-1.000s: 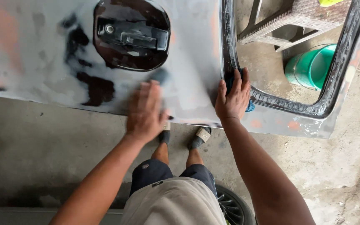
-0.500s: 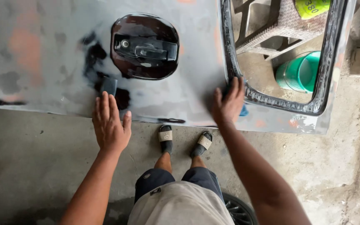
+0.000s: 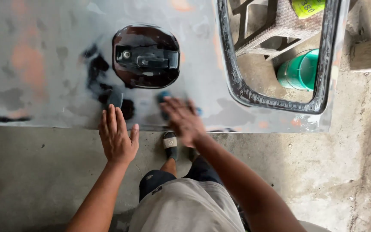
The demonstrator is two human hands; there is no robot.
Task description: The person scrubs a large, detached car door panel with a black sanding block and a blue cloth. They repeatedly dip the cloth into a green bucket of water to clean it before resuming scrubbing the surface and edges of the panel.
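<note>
The left hand (image 3: 117, 137) lies flat with fingers spread at the lower edge of the grey car door panel (image 3: 56, 64), its fingertips on a small dark sanding block (image 3: 116, 99); whether it grips the block or only presses it, I cannot tell. The right hand (image 3: 183, 120) is blurred over the panel with something blue (image 3: 164, 96) under it, probably a pad or cloth, and its hold on that is too smeared to judge. To do this rubbing well, it seems best to keep the block flat on the metal, press evenly, and work the patch below the dark handle recess (image 3: 146, 56) in overlapping strokes rather than digging in with an edge. Counted: one door panel, one handle recess, one window opening with a rubber seal (image 3: 237, 86), one green bucket (image 3: 301, 71), one woven stool (image 3: 275, 25), two sandalled feet (image 3: 170, 144) on the concrete floor (image 3: 44, 172).
</note>
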